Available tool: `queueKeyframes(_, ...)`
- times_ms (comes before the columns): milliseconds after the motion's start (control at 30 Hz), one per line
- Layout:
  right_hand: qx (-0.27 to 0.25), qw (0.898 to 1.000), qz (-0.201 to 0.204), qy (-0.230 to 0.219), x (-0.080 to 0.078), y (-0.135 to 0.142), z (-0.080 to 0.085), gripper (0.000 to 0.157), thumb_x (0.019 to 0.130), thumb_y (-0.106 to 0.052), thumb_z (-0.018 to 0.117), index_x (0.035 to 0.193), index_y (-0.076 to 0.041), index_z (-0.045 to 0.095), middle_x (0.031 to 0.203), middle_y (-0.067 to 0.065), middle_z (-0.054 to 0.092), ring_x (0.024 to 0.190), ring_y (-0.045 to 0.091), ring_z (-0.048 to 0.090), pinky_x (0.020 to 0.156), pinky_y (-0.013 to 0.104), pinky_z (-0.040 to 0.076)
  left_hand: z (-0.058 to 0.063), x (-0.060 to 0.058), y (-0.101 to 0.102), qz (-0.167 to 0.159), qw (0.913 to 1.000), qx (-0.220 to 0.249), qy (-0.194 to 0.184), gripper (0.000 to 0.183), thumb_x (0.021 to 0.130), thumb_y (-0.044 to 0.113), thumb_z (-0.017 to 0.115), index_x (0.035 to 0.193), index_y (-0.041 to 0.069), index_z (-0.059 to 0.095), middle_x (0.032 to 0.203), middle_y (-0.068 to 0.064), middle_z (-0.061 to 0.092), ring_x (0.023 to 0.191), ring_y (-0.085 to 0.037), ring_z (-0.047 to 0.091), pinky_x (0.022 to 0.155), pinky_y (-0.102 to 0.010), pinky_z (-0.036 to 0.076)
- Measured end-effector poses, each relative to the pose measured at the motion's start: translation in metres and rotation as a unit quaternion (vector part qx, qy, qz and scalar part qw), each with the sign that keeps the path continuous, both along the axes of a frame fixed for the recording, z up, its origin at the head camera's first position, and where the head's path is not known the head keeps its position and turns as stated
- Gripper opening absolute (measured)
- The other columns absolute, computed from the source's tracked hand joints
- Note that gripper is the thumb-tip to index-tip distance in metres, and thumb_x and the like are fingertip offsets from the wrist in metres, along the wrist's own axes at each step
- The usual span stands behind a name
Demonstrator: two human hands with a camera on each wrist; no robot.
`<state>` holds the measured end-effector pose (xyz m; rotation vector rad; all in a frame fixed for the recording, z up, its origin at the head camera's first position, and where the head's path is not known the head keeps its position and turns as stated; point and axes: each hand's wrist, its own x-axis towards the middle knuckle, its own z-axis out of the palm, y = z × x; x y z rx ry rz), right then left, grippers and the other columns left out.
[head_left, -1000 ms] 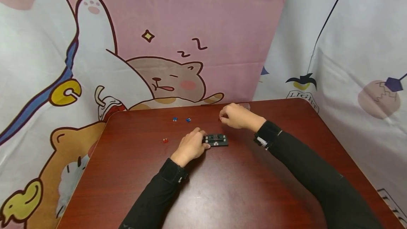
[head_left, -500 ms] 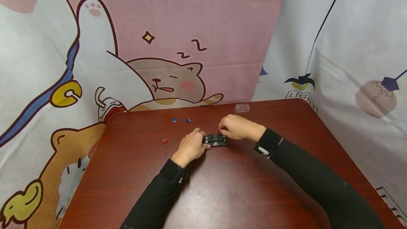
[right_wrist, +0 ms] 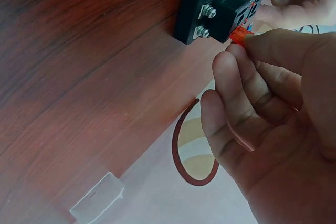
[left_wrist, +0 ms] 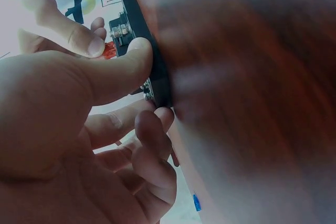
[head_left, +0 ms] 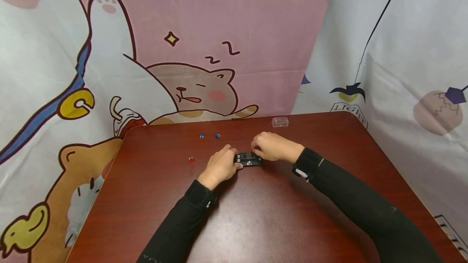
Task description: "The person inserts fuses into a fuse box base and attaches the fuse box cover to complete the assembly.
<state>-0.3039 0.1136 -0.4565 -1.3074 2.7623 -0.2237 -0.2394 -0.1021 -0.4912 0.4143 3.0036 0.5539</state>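
Observation:
A black fuse block (head_left: 249, 162) with screw terminals lies on the table. My left hand (head_left: 220, 167) grips its left end, thumb on the near side and fingers on the far side. At the block's right end, my right hand (head_left: 275, 147) pinches a red blade fuse (right_wrist: 241, 34) between thumb and index finger. In the right wrist view this fuse meets the block's top face; how deep it sits is hidden by the fingertips. The left wrist view shows the same fuse beside the right thumb.
Two blue blade fuses (head_left: 202, 135) lie on the table behind the left hand. Another red blade fuse (head_left: 191, 160) lies left of it. Near the table's back edge stands a clear plastic cover (head_left: 280, 122). A printed cloth (head_left: 274, 31) hangs behind the table.
My right hand has come nearer, from behind the fuse block onto its right end, bringing the red fuse. The clear cover is now unobstructed. My left hand keeps its grip.

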Motion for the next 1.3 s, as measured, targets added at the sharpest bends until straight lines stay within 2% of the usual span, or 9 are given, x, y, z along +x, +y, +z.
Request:
queueKeyframes(400,0.006,1.000,-0.008,-0.003,0.001,-0.003,-0.001,0.013,0.095,-0.020,0.063,0.092,-0.019,0.076,0.084,-0.009,0.066,0.074,0.007,0.057,0.068,0.029,0.050,0.001,-0.002,-0.001,-0.003,1.0000,-0.003,0.003,0.044,0.086,0.041,0.077,0.121,0.017,0.067,0.106,0.000,0.058,0.085,-0.021,0.063,0.075,-0.042,0.053)
queueKeyframes(667,0.014,1.000,-0.002,0.015,0.002,-0.008,0.004,0.019,0.093,-0.016,0.060,0.078,-0.020,0.071,0.073,-0.008,0.059,0.065,0.008,0.051,0.061,0.028,0.042,0.000,-0.001,-0.001,-0.002,0.9999,-0.009,0.007,0.043,0.086,0.042,0.077,0.120,0.017,0.067,0.105,0.001,0.058,0.083,-0.019,0.062,0.074,-0.040,0.053)
queueKeyframes(867,0.018,1.000,0.008,0.021,0.003,-0.010,0.004,0.021,0.092,-0.013,0.061,0.074,-0.020,0.069,0.071,-0.007,0.059,0.061,0.007,0.048,0.058,0.026,0.041,0.000,0.000,0.000,-0.002,0.9999,-0.013,0.007,0.043,0.086,0.042,0.077,0.120,0.018,0.067,0.105,0.001,0.058,0.084,-0.020,0.063,0.074,-0.041,0.053)
queueKeyframes(1300,0.050,0.997,0.007,0.054,0.008,-0.015,0.006,0.010,0.088,-0.013,0.065,0.080,-0.016,0.071,0.074,-0.003,0.061,0.063,0.009,0.052,0.059,0.030,0.046,0.002,0.002,0.001,-0.003,0.9999,-0.011,0.003,0.043,0.086,0.041,0.077,0.121,0.017,0.067,0.105,0.000,0.057,0.082,-0.021,0.062,0.073,-0.040,0.052)
